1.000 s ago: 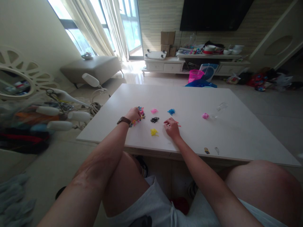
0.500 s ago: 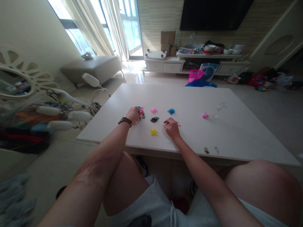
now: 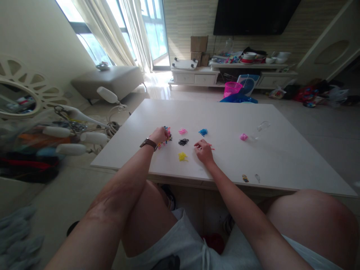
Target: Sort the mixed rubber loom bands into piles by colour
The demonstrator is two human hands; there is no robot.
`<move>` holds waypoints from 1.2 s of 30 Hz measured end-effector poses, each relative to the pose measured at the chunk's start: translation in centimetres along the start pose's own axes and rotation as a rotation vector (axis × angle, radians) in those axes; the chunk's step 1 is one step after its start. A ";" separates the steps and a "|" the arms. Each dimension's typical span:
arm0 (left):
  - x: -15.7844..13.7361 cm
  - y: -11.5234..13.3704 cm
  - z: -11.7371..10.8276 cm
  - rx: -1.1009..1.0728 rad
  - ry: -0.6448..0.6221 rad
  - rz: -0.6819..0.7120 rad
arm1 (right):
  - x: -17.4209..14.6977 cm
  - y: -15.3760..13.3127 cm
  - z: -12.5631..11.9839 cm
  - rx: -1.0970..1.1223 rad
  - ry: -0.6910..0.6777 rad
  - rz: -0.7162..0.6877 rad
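Note:
My left hand [image 3: 159, 135], with a brown watch at its wrist, reaches into a pile of small mixed-colour pieces [image 3: 168, 138]. Its fingers are bent down and closed; what they grip is hidden. My right hand [image 3: 203, 150] rests on the table with fingertips and thumb drawn together, and anything between them is too small to name. Red-orange pieces [image 3: 212, 149] show from behind this hand. Between and beyond my hands lie separate piles: pink pieces [image 3: 182, 131], black pieces [image 3: 183, 142], yellow pieces [image 3: 182, 156] and blue pieces [image 3: 203, 132].
The white table [image 3: 292, 157] also bears a pink object [image 3: 243, 137], a clear plastic container [image 3: 263, 126], a small yellow-and-dark figure [image 3: 245, 178] and a small clear piece [image 3: 257, 178] near its front edge. A lamp with white shades [image 3: 94, 138] stands off the left edge.
Almost nothing differs. My left hand stays at the mixed pile with a very slight finger shift, and my right hand keeps its place.

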State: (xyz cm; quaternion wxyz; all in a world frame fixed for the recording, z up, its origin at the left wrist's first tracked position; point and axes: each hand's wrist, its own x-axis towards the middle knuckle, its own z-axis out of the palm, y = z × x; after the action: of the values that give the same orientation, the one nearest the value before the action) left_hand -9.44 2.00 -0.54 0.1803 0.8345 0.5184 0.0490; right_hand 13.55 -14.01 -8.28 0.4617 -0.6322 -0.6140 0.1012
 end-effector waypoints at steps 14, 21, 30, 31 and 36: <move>-0.8 3.5 -0.6 -0.181 -0.050 0.102 | 0.0 -0.1 0.0 0.002 -0.004 0.002; 0.1 5.1 0.8 -0.215 -0.086 0.198 | 0.0 -0.1 0.0 -0.014 -0.001 0.000; 0.0 5.6 0.5 -0.392 -0.100 0.153 | 0.0 0.1 0.0 -0.027 -0.001 -0.015; 0.0 5.6 0.5 -0.399 -0.100 0.162 | 0.0 0.1 0.0 -0.035 -0.001 -0.019; 0.0 5.5 0.8 -0.495 -0.141 0.242 | -0.2 -0.7 -0.3 -0.083 0.001 -0.112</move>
State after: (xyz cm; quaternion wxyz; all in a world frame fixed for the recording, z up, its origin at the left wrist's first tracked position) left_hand -4.58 -0.43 0.61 0.4068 0.8223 0.3736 0.1371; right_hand 13.27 -14.45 -7.66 0.4403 -0.6153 -0.6520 0.0492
